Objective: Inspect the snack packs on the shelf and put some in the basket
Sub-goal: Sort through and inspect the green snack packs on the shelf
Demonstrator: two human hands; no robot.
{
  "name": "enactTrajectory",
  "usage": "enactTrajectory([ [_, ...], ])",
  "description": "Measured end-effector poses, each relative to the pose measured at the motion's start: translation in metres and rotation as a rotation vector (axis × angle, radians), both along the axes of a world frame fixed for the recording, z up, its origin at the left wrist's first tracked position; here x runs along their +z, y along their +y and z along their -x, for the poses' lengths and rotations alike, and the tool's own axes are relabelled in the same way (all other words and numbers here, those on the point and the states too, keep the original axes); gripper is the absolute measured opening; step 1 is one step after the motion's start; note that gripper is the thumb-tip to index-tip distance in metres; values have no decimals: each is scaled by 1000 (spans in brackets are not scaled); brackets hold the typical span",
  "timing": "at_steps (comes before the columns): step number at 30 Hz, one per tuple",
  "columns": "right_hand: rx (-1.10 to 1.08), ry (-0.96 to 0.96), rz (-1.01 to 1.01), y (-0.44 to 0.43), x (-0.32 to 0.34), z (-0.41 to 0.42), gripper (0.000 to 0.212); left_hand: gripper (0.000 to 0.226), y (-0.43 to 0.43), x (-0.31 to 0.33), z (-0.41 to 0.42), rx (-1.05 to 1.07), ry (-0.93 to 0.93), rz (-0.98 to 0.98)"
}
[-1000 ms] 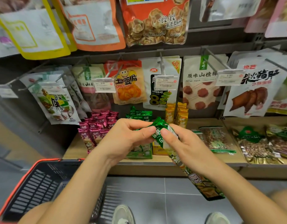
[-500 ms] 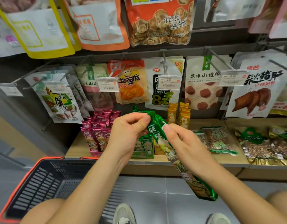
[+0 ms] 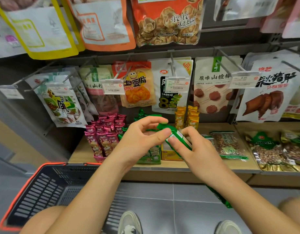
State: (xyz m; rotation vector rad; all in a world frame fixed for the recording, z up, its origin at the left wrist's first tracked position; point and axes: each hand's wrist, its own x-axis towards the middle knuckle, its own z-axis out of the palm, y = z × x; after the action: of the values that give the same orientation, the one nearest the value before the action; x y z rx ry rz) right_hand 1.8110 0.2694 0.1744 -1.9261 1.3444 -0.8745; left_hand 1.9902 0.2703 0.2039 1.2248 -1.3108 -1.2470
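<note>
Green snack strip, long axis 11 to 5 o'clock, pinched at its top by the left hand and gripped mid-length by the right hand; basket at 7 o'clock, nearer the left.

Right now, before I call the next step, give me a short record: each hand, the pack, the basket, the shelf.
left hand: pinches the top end of the green snack strip
right hand: pinches the same strip just below, thumb on it
green snack strip: held in front of the shelf, tail hanging below the right forearm
basket: lower left; no pack seen in its visible part
shelf: pink packs left of the hands, yellow packs behind them
</note>
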Motion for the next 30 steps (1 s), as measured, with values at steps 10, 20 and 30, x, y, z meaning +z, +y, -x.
enactTrajectory([
  [10,17,256,181,8,0,-7,41,22,-3,5,-10,106,-387,171],
  [20,140,155,-118,2,5,-5,30,13,-4,1,-12,219,-613,372],
  [30,262,-13,-214,-7,10,7,34,17,-9,4,-13,122,-363,108],
])
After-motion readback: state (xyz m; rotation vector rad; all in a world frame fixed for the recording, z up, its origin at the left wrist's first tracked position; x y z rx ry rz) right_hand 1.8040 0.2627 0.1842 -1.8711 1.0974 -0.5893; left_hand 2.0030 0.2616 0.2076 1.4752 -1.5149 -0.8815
